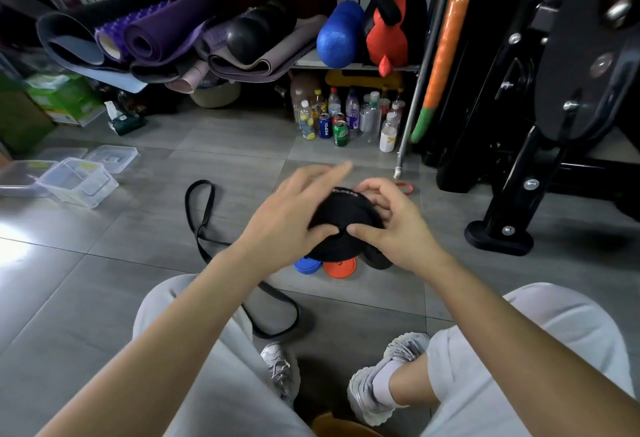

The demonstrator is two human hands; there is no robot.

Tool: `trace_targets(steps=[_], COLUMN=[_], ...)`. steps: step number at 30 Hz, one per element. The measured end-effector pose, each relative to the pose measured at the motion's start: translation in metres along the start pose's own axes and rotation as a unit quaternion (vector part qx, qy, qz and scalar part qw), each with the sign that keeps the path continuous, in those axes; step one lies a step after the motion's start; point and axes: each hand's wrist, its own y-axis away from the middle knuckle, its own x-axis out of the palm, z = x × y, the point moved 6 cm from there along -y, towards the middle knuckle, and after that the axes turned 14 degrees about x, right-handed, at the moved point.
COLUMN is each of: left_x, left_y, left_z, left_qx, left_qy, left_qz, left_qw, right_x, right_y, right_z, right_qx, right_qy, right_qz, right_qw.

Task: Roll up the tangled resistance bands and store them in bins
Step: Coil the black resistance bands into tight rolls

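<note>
While both hands work the coiled black flat rubber resistance band [341, 228] mid-air, its loose tail [296, 313] trails left.
Right hand [393, 225] curls fingers and thumb round the coil's right edge. Left hand [294, 211] lies straight-fingered across its left face, thumb pressing. Tail drops off the coil's left side to the floor, so left hand sits nearer the slack. Clear plastic bins [78, 182] stand well apart, far left.

One head-worn wide-angle view, angled forward and down, seemingly from seated height, floor [90, 284] near
</note>
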Motion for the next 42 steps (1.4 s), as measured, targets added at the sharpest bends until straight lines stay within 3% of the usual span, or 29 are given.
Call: trace_targets(steps=[2, 4, 10, 16, 27, 30, 34, 38, 42], left_x=[0.004, 0.004, 0.009, 0.005, 0.020, 0.029, 0.034, 0.058, 0.105], left_y=[-0.004, -0.004, 0.006, 0.010, -0.001, -0.022, -0.072, -0.113, -0.125], left_z=[-0.009, -0.009, 0.005, 0.011, 0.012, 0.012, 0.022, 0.045, 0.092], left_qx=[0.072, 0.073, 0.010, -0.050, -0.101, -0.107, -0.108, -0.114, -0.202], left_qy=[-0.090, -0.072, 0.045, 0.118, 0.220, 0.230, 0.226, 0.227, 0.265], left_qz=[0.080, 0.085, 0.006, -0.085, -0.166, -0.169, -0.162, -0.131, -0.102], left_qw=[0.990, 0.991, 0.999, 0.988, 0.956, 0.952, 0.954, 0.958, 0.937], right_x=[0.002, 0.002, -0.009, -0.014, -0.012, -0.023, -0.053, -0.083, -0.094], right_y=[-0.001, -0.001, 0.000, 0.005, 0.015, 0.006, -0.036, -0.077, -0.123], right_z=[0.005, 0.008, 0.016, 0.008, 0.005, 0.012, 0.028, 0.021, -0.028], right_qx=[-0.008, -0.003, -0.013, -0.061, -0.097, -0.061, -0.002, 0.062, 0.137], right_qy=[0.046, 0.060, 0.161, 0.113, 0.223, 0.275, 0.389, 0.377, 0.354], right_qz=[0.015, 0.021, 0.007, -0.021, -0.220, -0.258, -0.235, -0.216, -0.185], right_qw=[0.999, 0.998, 0.987, 0.991, 0.945, 0.924, 0.891, 0.899, 0.906])
